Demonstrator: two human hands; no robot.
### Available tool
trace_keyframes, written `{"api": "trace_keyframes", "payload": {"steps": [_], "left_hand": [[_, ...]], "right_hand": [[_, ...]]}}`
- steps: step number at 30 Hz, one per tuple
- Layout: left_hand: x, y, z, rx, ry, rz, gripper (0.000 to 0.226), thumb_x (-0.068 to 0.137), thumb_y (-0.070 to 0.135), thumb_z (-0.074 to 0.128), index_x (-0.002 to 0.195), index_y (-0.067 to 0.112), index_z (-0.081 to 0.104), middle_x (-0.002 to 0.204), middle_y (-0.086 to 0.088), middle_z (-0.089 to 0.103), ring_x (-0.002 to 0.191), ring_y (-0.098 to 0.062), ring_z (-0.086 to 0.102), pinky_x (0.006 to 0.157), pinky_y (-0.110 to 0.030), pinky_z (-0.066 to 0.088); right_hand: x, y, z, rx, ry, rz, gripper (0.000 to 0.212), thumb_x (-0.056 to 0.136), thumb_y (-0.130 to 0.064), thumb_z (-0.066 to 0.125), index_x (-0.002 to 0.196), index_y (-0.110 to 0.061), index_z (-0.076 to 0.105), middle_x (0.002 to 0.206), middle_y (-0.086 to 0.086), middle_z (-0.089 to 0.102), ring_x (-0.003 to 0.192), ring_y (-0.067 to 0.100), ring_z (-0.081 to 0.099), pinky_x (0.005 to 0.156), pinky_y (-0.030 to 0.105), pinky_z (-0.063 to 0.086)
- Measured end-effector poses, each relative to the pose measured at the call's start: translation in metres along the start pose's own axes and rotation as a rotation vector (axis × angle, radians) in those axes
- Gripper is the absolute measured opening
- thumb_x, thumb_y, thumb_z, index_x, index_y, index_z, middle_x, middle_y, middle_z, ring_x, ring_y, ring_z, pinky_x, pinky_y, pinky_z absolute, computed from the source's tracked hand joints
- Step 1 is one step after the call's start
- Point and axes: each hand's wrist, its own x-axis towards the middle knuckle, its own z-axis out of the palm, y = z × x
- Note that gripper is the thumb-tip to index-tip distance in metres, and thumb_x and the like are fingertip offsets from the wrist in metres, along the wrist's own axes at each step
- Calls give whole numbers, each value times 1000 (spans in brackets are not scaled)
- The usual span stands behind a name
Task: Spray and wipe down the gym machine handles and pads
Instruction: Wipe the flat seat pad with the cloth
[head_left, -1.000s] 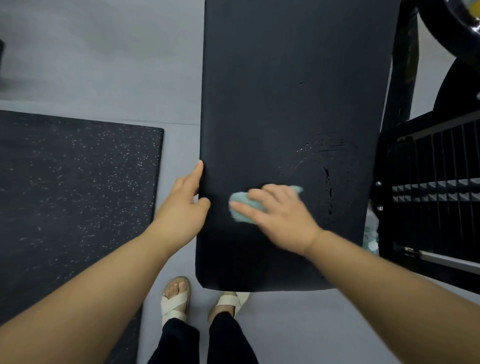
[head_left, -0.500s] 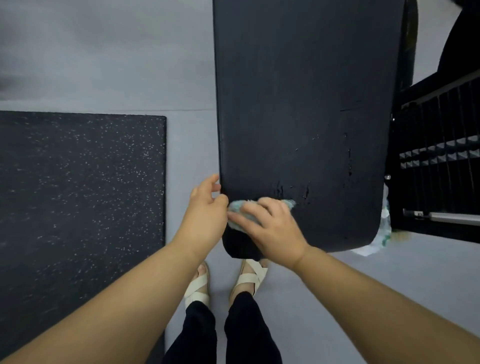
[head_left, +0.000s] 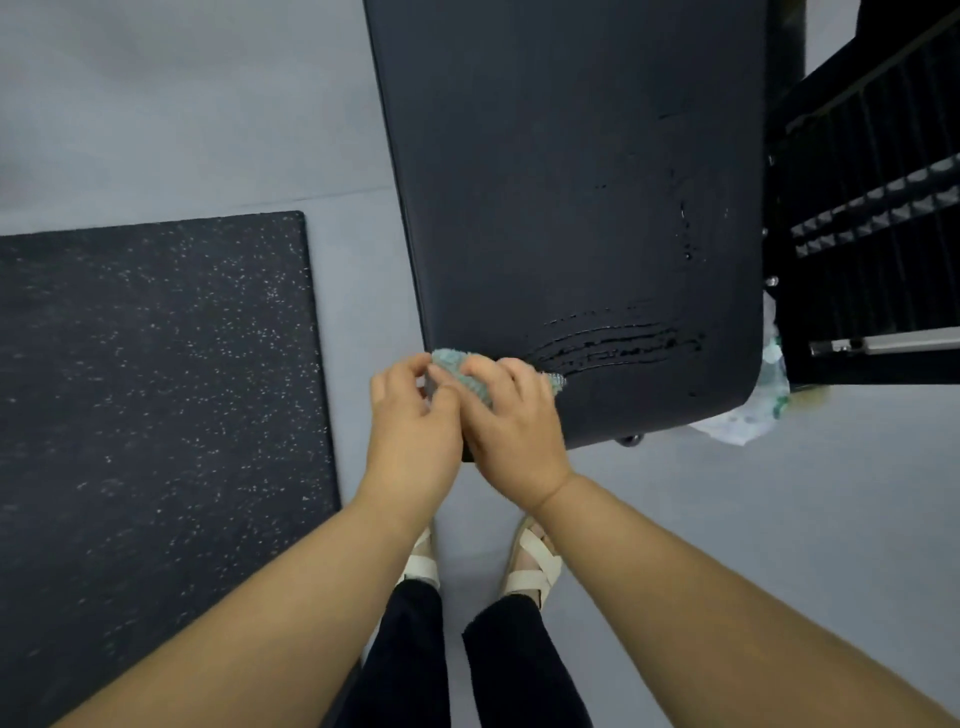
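you held the teal cloth (head_left: 451, 362) on the near left corner of the black pad (head_left: 571, 182), right hand (head_left: 511, 418) curled over it, left hand (head_left: 415, 421) pinching its edge. wet streaks (head_left: 613, 343) lay beside them. a crumpled white-and-green bag (head_left: 753, 410) sat beyond, contents unclear.

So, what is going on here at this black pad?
Somebody is wiping a black gym pad with a small teal cloth, working at its near end. The right hand grips the cloth on the pad's near left corner, and the left hand seems to pinch the cloth's edge there. Wet streaks shine on the pad to the right of the hands.
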Motion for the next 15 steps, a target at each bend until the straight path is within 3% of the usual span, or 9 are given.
{"api": "trace_keyframes", "payload": {"steps": [2, 4, 8, 10, 12, 15], "left_hand": [[-1, -4, 6, 19, -14, -7, 40, 98, 20, 40, 138, 23, 38, 131, 9, 29, 117, -11, 46, 97, -22, 38], [-3, -6, 15, 76, -1, 9, 42, 98, 21, 42, 140, 24, 36, 135, 9, 24, 122, -11, 40, 96, -21, 33], [-15, -1, 41, 268, 99, 142, 46, 94, 19, 48, 138, 22, 39, 145, 4, 19, 132, -11, 19, 96, -13, 19], [-19, 3, 54, 320, 115, 165, 45, 93, 19, 48, 137, 22, 41, 144, 3, 22, 132, -13, 19, 95, -12, 17], [-20, 5, 67, 317, 130, 172, 44, 92, 17, 48, 136, 20, 43, 142, 1, 27, 130, -16, 21, 98, -14, 18], [-19, 9, 75, 299, 184, 184, 42, 91, 16, 48, 133, 19, 45, 139, 1, 32, 129, -18, 26, 99, -16, 19]], "right_hand": [[-18, 47, -17, -29, -46, -203, 54, 78, -5, 52, 127, -25, 44, 116, 2, 40, 93, 26, 41, 76, 38, 35], [-32, 101, -36, -113, -11, -126, 52, 79, -1, 53, 125, -23, 47, 115, 6, 41, 93, 29, 42, 78, 41, 37], [-41, 144, -54, -221, 200, 690, 45, 86, -12, 48, 130, -10, 51, 113, 22, 53, 93, 41, 50, 86, 36, 32], [-25, 119, -43, -216, 293, 917, 44, 84, -15, 50, 127, -6, 55, 109, 25, 56, 89, 44, 53, 84, 37, 30], [-10, 77, -30, -87, 339, 859, 43, 82, -19, 50, 122, -6, 58, 105, 21, 57, 83, 39, 53, 75, 41, 35], [-18, 15, -17, 7, 169, 368, 35, 79, -21, 54, 112, -12, 46, 111, 5, 44, 90, 27, 44, 72, 39, 39]]}}
